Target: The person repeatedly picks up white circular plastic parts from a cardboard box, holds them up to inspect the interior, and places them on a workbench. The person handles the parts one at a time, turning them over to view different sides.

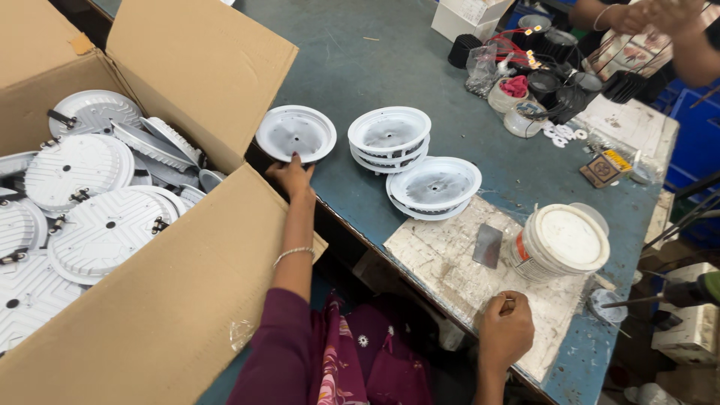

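The left hand (291,177) grips the near rim of a single white round lamp housing (295,133), which rests on the blue tabletop (375,67) just beside the open cardboard box (165,300) of similar housings. The right hand (505,330) is closed in a loose fist on a paint-stained board (450,262) near a white tub (561,241). Two stacks of housings (390,139) stand right of the gripped one.

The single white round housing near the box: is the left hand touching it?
Touching. The head view shows the left hand with fingertips on the near rim of the white round housing, which lies on the blue table.
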